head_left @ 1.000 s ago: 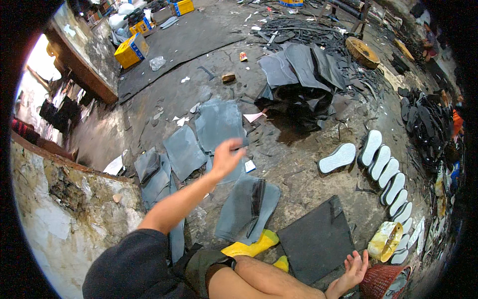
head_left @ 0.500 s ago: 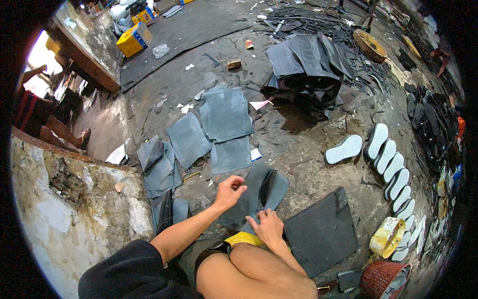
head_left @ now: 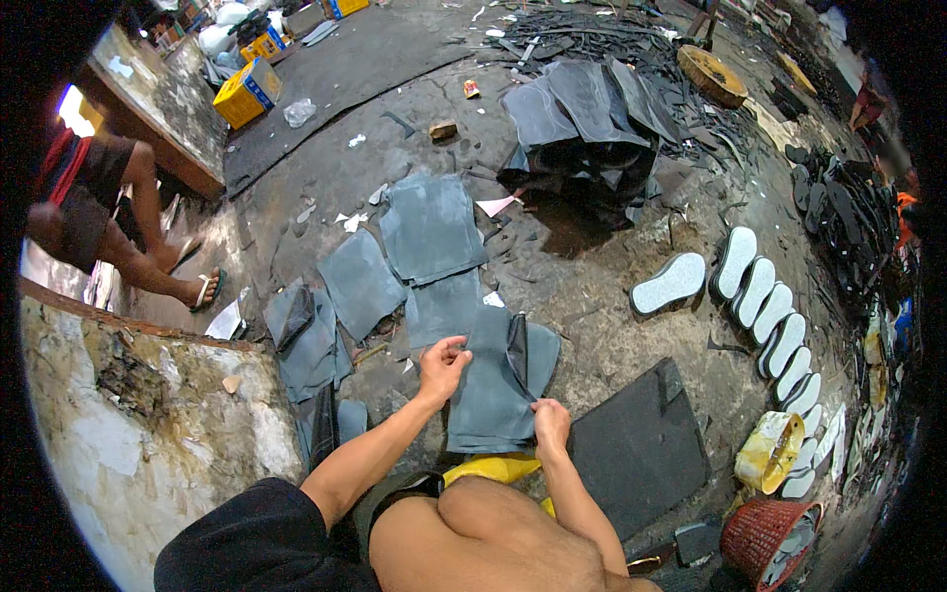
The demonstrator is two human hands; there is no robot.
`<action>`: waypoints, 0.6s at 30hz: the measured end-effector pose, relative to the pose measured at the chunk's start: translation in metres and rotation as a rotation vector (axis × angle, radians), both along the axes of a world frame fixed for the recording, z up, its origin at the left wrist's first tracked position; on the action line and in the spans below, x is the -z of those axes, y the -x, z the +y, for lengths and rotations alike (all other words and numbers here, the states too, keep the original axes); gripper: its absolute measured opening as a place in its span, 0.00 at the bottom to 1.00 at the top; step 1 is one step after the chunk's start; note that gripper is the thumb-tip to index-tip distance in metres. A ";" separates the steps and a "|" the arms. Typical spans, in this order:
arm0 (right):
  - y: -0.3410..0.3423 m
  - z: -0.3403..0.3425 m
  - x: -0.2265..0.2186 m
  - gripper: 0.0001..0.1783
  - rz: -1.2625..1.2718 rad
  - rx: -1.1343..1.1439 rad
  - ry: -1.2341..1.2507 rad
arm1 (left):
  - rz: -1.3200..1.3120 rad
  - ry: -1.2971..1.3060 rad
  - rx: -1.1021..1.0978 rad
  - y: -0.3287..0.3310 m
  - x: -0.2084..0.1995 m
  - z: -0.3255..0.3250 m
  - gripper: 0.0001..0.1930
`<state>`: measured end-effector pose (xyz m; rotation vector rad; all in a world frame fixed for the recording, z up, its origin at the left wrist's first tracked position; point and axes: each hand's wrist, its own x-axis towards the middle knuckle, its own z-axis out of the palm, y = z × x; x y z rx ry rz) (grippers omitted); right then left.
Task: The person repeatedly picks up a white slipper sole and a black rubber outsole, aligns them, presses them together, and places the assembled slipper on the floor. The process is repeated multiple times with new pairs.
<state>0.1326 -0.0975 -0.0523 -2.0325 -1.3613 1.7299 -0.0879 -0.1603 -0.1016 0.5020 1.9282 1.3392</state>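
Observation:
In front of me lies a stack of grey-blue rubber sheets (head_left: 488, 400), its upper right part curled up to show a dark underside. My right hand (head_left: 551, 424) pinches the right edge of the top sheet, fingers closed on it. At the left edge of the stack, my left hand (head_left: 446, 373) hovers with bent fingers and thumb apart, nothing visible in its grasp. Just beyond are more flat grey sheets (head_left: 429, 227), and another pile of folded sheets (head_left: 311, 335) lies to the left. A dark thick rubber mat (head_left: 641, 444) rests right of my right hand.
White-topped soles (head_left: 669, 283) form a curved row at right. Nearby stand a yellow-white tape-like ring (head_left: 769, 452) and a red basket (head_left: 764, 538). A wet black bundle (head_left: 592, 148) sits farther off. Beyond the stained low wall (head_left: 148, 414), another person's sandalled foot (head_left: 207, 289) shows.
My right hand has moved from lying on the stack to pinching the sheet's right edge. The top sheet lies flatter on its left. At far left, another person has stepped nearer.

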 end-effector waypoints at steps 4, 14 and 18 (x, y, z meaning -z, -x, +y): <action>0.015 -0.002 -0.015 0.31 -0.424 -0.640 -0.762 | -0.268 -0.078 0.038 -0.006 0.002 0.001 0.23; 0.028 0.049 0.007 0.13 -0.194 -0.552 -0.913 | -0.221 0.039 0.092 -0.002 -0.017 0.005 0.23; 0.018 0.056 0.016 0.12 0.287 0.122 -0.407 | -0.292 0.018 0.077 0.008 -0.015 0.007 0.24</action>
